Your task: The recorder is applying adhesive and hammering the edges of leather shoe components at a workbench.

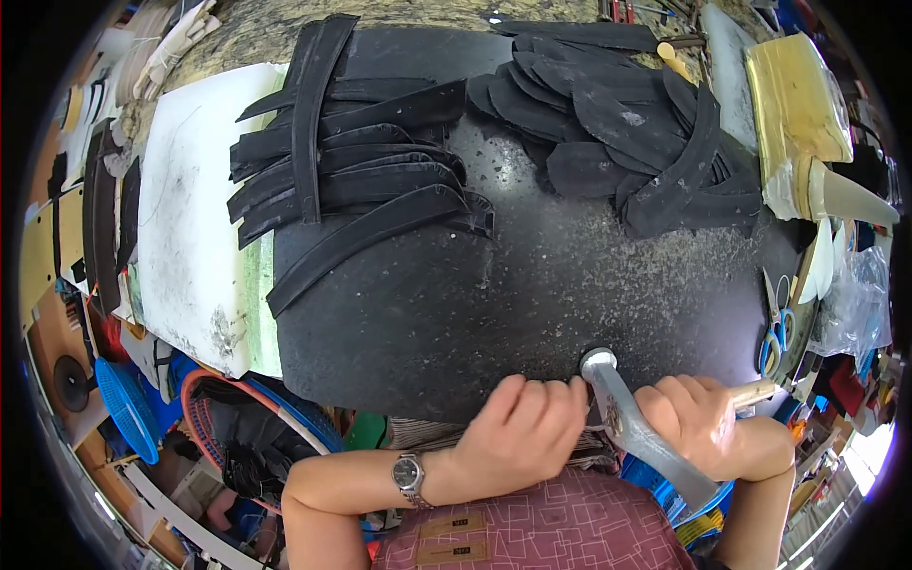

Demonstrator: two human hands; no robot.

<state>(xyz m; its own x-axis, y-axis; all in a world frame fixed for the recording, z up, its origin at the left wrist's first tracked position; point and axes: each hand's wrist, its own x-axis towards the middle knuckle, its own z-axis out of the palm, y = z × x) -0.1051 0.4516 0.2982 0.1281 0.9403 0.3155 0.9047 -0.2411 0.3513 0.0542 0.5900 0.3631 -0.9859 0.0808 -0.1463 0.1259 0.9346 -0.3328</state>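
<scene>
My right hand (686, 418) is wrapped around the wooden handle of a hammer (638, 432) near its head. The hammer's grey metal head slants across, its round face close to the near edge of the black work board (427, 323). Just left of it, my left hand (527, 427) has its fingers curled and closed at that edge. Whatever those fingers pinch is mostly hidden; a bit of dark material shows between them and the hammer. Farther back lie a stack of narrow black strips (380, 157) and a heap of rounded black pieces (617, 114).
A white slab (204, 218) stands left of the board. Scissors (774, 328) lie at the right edge, near a clear plastic bag (855, 304). Behind them is a yellowish wrapped block (798, 104). A red-rimmed basket (204, 408) with dark pieces sits below left.
</scene>
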